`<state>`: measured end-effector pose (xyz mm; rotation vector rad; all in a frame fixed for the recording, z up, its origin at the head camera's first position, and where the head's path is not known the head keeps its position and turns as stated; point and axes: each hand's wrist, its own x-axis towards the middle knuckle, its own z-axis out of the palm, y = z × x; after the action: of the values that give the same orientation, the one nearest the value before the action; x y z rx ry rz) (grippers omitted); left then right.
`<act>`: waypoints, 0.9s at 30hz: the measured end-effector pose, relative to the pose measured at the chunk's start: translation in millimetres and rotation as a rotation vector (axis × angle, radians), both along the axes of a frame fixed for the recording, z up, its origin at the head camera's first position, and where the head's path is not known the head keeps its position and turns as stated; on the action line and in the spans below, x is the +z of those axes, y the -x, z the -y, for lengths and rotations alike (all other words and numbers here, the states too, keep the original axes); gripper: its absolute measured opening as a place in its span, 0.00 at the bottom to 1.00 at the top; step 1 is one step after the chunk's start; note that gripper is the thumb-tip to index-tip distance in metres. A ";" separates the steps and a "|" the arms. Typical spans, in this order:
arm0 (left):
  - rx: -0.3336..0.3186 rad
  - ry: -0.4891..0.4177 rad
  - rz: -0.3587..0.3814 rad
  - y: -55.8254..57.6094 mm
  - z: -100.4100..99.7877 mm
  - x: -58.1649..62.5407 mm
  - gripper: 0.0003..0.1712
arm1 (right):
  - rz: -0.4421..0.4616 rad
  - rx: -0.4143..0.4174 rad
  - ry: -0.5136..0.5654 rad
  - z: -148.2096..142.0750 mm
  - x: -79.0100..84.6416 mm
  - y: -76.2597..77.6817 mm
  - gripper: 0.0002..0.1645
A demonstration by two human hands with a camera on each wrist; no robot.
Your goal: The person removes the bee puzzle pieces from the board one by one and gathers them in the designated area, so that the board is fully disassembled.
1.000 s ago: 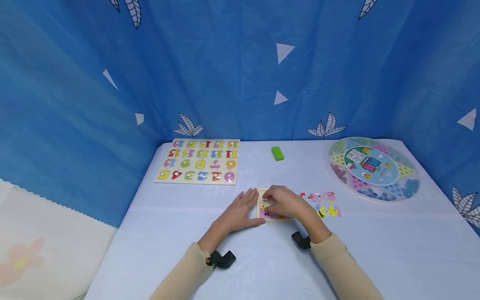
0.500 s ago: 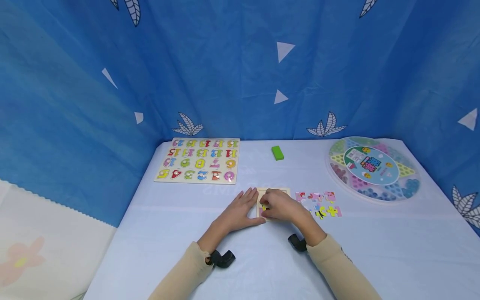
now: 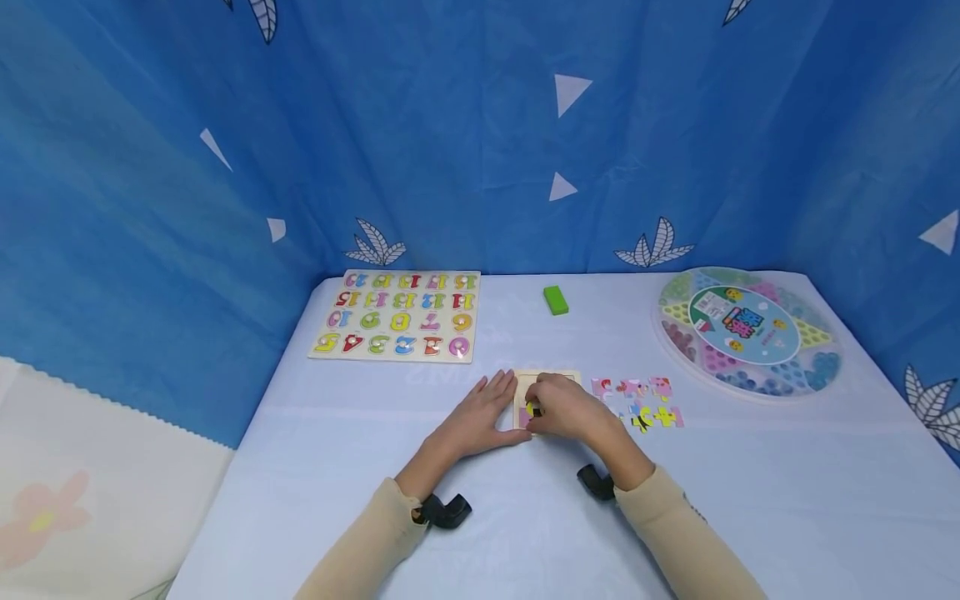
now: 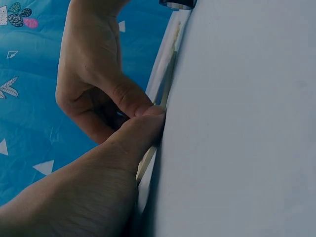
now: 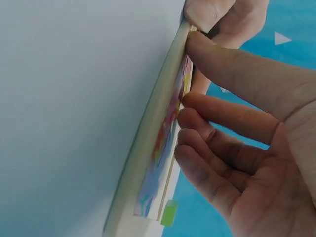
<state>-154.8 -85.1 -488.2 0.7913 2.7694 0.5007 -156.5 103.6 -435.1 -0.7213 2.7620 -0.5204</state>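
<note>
A small wooden puzzle tray [image 3: 558, 373] lies in the middle of the table, with pink and yellow jigsaw pieces in its near part. My left hand [image 3: 478, 418] rests along the tray's left side, fingers extended and thumb at the near left corner. Over the tray, my right hand [image 3: 576, 410] has its fingers curled down, with thumb and index finger on either side of a puzzle piece [image 5: 186, 81]. The right hand hides much of the tray in the head view. Loose jigsaw pieces [image 3: 663, 415] lie in two rows just right of the tray.
A number peg board [image 3: 401, 317] lies at the back left. Behind the tray sits a green block [image 3: 556, 300]. A round clear bead case [image 3: 742, 333] is at the back right. Blue curtain [image 3: 480, 133] hangs along the table's far edge.
My right hand has shifted slightly left over the tray, and its fingers have drawn closer together around the piece. The left hand stays in place. The head view has tilted slightly.
</note>
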 end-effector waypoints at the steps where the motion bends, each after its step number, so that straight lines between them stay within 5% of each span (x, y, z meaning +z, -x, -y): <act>1: 0.000 0.002 0.002 0.0 -0.1 -0.1 0.55 | 0.001 0.002 0.001 -0.6 -0.2 0.1 0.19; 27: -0.013 -0.016 0.007 5.0 0.7 2.2 0.57 | 0.007 -0.006 0.036 1.5 5.3 -0.5 0.18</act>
<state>-159.9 -85.7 -486.0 0.8091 2.7551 0.5234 -156.0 102.1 -429.8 -0.7176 2.7563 -0.5736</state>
